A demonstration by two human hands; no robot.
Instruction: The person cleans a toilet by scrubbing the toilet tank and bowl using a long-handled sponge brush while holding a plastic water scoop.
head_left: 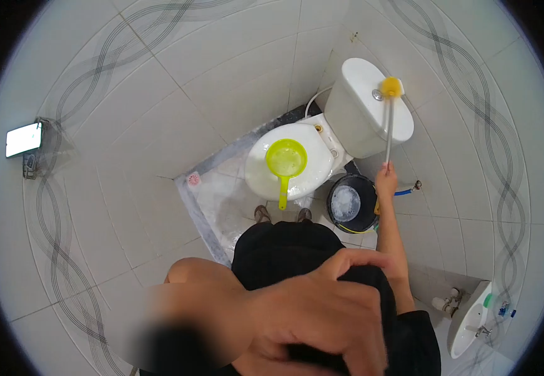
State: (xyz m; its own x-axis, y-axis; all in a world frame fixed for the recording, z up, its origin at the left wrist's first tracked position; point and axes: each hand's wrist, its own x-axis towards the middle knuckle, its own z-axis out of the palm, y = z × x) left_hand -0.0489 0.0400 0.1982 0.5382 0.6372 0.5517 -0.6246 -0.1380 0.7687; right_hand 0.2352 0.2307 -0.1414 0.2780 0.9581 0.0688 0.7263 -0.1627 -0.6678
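Note:
My right hand (385,182) is closed around the pale handle of a yellow-headed toilet brush (389,128). Its bristle head appears over the cistern lid, beside the flush button; whether it touches the lid, I cannot tell. The white cistern (362,119) stands behind the toilet seat lid (260,178), which is down. On that lid sits a lime-green dipper (286,158), handle toward me. My left hand (322,313) is large and close to the camera, with fingers loosely bent and thumb apart, nothing seen in it.
A black bucket (366,219) with foamy water stands right of the toilet, near a blue hose (403,192) at a wall tap. A small washbasin (463,335) is at lower right. A phone (24,140) is mounted on the left wall. The tiled floor (222,210) looks wet.

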